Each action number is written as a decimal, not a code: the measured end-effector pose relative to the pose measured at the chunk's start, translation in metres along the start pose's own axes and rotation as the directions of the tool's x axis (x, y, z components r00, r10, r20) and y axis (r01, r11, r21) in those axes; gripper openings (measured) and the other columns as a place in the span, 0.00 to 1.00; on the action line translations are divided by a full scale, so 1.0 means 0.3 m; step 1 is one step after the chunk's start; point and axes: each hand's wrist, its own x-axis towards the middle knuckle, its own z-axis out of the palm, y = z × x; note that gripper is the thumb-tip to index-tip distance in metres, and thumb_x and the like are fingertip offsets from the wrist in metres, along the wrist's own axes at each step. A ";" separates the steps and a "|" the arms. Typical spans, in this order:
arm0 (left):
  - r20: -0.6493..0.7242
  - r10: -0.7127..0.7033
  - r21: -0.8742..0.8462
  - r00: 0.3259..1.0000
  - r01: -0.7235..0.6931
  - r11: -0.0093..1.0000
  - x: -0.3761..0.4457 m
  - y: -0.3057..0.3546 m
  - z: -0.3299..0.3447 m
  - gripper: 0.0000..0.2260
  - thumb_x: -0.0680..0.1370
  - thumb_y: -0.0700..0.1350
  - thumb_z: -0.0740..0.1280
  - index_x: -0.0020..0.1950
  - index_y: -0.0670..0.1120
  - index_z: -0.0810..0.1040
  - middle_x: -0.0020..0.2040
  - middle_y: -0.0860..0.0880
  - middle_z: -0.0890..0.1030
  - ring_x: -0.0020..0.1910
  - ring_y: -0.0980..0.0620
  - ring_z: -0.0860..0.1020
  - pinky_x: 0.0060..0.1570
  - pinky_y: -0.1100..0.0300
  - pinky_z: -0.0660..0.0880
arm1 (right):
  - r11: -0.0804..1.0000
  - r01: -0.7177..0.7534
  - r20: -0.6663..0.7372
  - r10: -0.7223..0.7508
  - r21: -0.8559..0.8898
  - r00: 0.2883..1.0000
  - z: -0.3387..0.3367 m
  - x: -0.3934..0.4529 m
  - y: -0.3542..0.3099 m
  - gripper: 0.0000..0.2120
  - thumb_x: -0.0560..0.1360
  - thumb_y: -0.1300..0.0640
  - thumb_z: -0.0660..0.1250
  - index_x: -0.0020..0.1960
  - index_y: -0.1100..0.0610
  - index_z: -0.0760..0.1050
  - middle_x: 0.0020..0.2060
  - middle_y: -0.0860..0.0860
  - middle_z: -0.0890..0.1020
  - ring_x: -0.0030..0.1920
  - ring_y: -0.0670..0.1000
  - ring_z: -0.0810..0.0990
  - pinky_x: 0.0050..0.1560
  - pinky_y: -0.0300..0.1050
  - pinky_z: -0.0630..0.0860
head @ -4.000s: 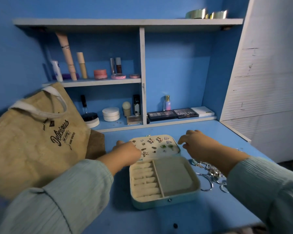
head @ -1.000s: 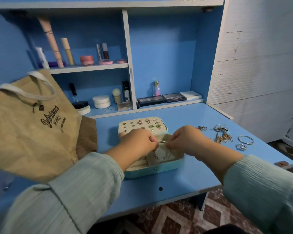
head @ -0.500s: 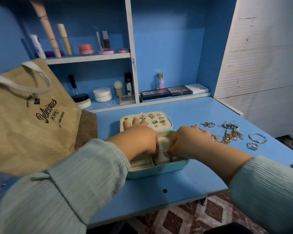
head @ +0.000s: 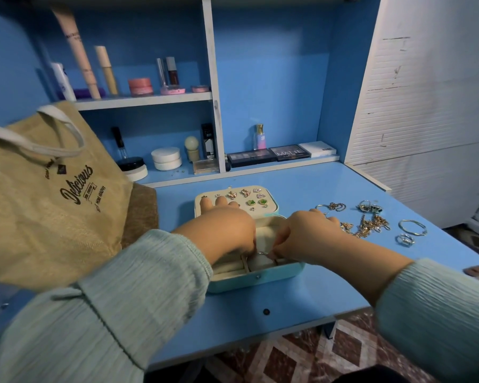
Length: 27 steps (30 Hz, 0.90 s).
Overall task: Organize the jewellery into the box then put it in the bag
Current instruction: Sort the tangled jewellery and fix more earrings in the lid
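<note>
Jewellery box (head: 256,276) open mid-worktop, bag (head: 53,194) standing off to its left. Risk: small ring (head: 261,253) slipping into the wrong compartment, or box nudged. Left hand (head: 227,230) arched over the tray, grip hidden. Right hand (head: 304,236) curled, fingertips pinching the ring; loose jewellery (head: 365,225) lying further right.

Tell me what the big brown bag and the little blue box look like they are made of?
The bag looks like jute or burlap: tan, coarse and matte, with a visible weave, plus paler cloth handles. The box seems covered in smooth turquoise leatherette with a faint sheen and a small metal snap; whether it is real leather cannot be told. Its cream lining looks soft, like velvet.
</note>
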 end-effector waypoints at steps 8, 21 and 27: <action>-0.059 0.053 -0.061 0.997 -0.056 0.997 -0.004 0.061 -0.047 0.13 0.79 0.55 0.59 0.60 0.56 0.77 0.63 0.48 0.70 0.64 0.44 0.60 0.62 0.45 0.56 | 0.986 0.046 -0.043 -0.039 0.162 0.998 -0.047 -0.030 0.078 0.03 0.71 0.47 0.69 0.41 0.45 0.79 0.48 0.46 0.79 0.52 0.50 0.72 0.51 0.45 0.70; -0.248 0.136 -0.209 0.959 -0.190 0.959 0.154 0.240 -0.132 0.08 0.77 0.55 0.62 0.52 0.58 0.79 0.54 0.54 0.75 0.62 0.48 0.64 0.51 0.51 0.58 | 0.991 -0.094 -0.045 0.098 0.094 0.994 -0.181 -0.046 0.358 0.05 0.74 0.50 0.66 0.47 0.48 0.80 0.42 0.45 0.80 0.34 0.42 0.74 0.34 0.36 0.72; -0.236 0.089 -0.159 0.968 -0.129 0.979 0.269 0.271 -0.106 0.10 0.79 0.51 0.60 0.54 0.57 0.80 0.55 0.55 0.76 0.60 0.48 0.65 0.50 0.51 0.57 | 0.995 -0.083 -0.065 0.087 0.052 0.994 -0.150 0.057 0.423 0.09 0.75 0.53 0.65 0.53 0.45 0.79 0.42 0.44 0.73 0.52 0.50 0.74 0.51 0.43 0.74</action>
